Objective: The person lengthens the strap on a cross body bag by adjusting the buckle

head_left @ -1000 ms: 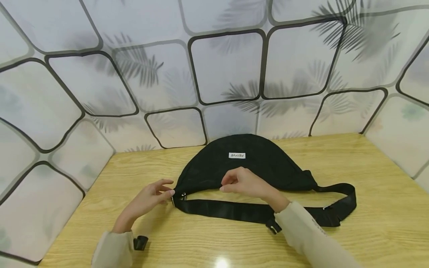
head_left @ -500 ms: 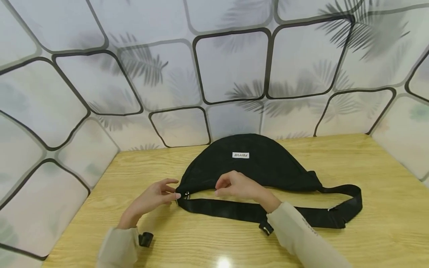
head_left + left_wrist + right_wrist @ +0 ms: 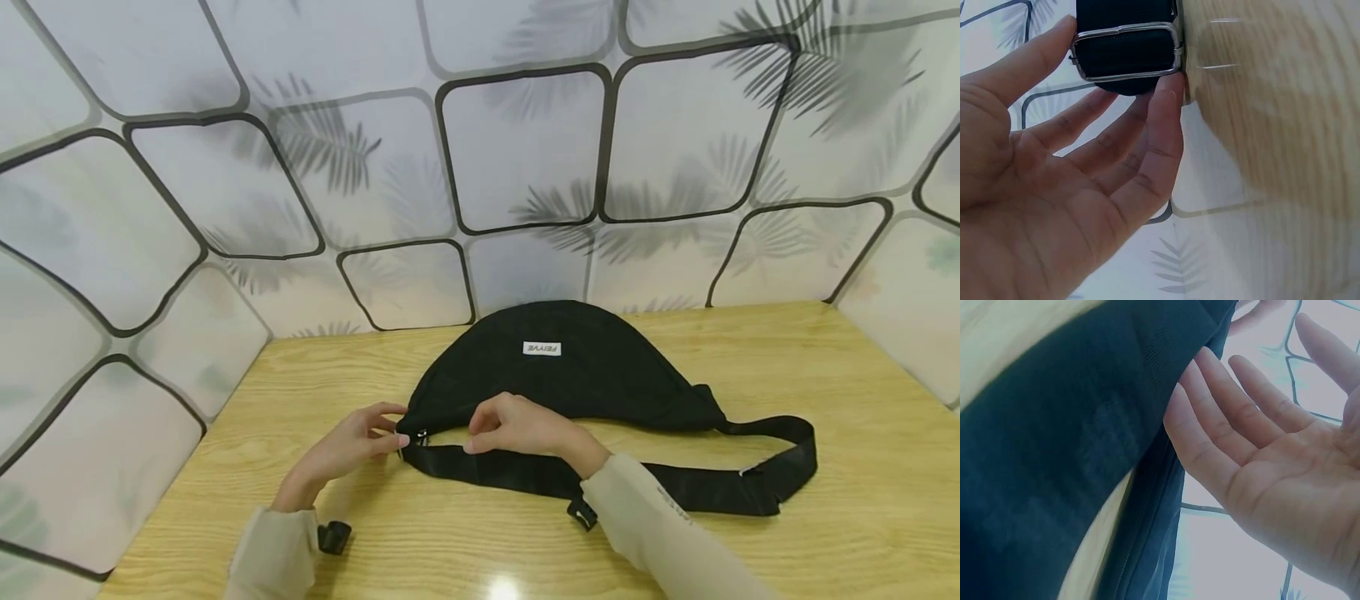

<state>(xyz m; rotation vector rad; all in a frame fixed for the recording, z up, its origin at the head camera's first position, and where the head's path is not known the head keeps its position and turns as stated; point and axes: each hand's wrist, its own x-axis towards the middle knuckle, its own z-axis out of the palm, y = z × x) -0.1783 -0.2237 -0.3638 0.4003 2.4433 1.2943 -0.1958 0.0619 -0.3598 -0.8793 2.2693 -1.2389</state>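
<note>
A black waist bag with a small white label lies on the wooden table in the head view, its curved side toward the wall. My left hand is at its left end, relaxed fingers and thumb right at the metal strap slider. A small zipper pull shows beside that thumb. Over the gap between bag and strap, my right hand hovers with loosely bent fingers and nothing between them. In the right wrist view, the right fingertips overlap the strap's edge.
A black buckle piece sticks out by the right sleeve. Another dark buckle-like piece lies beside the left sleeve. The strap loops out to the right. Patterned cloth walls stand behind and at both sides.
My right hand has moved left and slightly nearer along the bag's front edge. The left hand stays at the bag's end, its thumb slightly closer. The view has shifted a little.
</note>
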